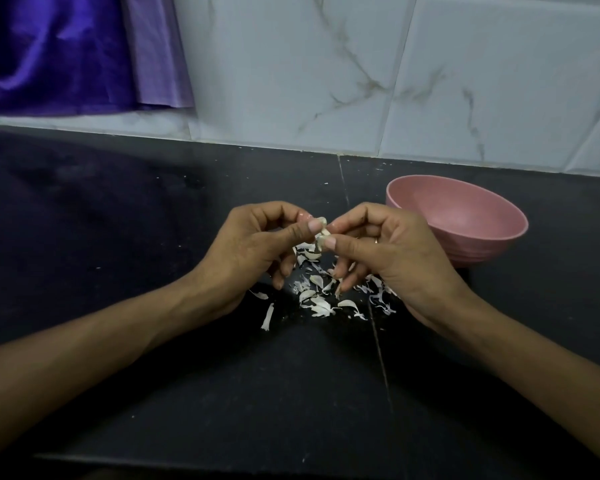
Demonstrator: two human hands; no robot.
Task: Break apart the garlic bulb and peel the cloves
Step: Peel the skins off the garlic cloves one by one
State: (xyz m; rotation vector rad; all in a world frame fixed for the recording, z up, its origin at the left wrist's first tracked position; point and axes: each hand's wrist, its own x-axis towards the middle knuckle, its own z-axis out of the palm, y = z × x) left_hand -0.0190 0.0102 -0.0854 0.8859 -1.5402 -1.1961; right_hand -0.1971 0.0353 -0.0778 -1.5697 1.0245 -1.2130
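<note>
Pinched at frame centre between left hand (pixel 257 242) and right hand (pixel 371 247), both clamped on small pale garlic clove (pixel 321 237), probably to strip skin; held over scattered white papery peels (pixel 321 301); round pink bowl (pixel 465 230) waiting right, likely for cloves.

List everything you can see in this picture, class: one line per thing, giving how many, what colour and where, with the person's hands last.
garlic clove: one, pale cream, pinched between both hands above the counter
garlic skins: a scattered heap, too many to count, white, on the counter under the hands
bowl: one, pink, on the counter to the right of the hands; contents hidden
counter: one, black, with a thin seam down the middle
wall tiles: several, white with grey veins, behind the counter
cloth: purple, hanging upper left
left hand: pinching the clove
right hand: pinching the clove, ring on one finger
</note>
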